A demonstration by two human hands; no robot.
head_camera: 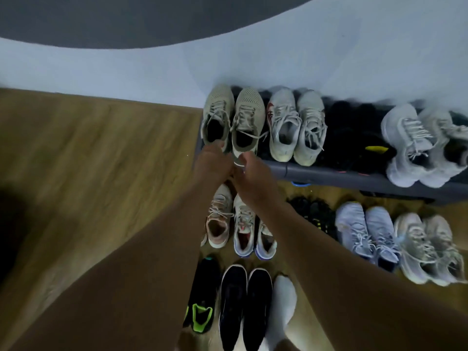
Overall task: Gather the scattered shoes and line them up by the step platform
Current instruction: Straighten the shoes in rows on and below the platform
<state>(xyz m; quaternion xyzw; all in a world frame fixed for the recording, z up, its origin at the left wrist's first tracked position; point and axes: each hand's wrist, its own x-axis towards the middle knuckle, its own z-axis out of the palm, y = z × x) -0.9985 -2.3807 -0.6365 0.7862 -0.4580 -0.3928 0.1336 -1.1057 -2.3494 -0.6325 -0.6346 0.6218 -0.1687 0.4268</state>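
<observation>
Both arms reach up the middle of the frame to the beige pair (247, 115) at the left end of the step platform (329, 173). The left hand (215, 158) is at the heel of the left shoe and the right hand (249, 171) at the heel of the right one. The hands sit close together, almost touching. The blur hides whether the fingers grip the heels or only push on them. My guess is that working from the heels lets the person square the pair, toes to the wall (126, 72), in line with its neighbours.

On the platform to the right stand a white pair (283, 122), a black pair (354, 133) and a grey pair (405, 138), all toes to the wall. A second row lies on the floor (101, 160) just in front of the platform, among it a pink shoe (219, 219) and a lilac pair (354, 224). A navy pair (233, 300) sits nearer the bottom edge, beside a foot in a white sock (283, 300).

The floor is wood-look board, bare at the left. The wall is pale, with a dark band across the top of the frame. The light is dim.
</observation>
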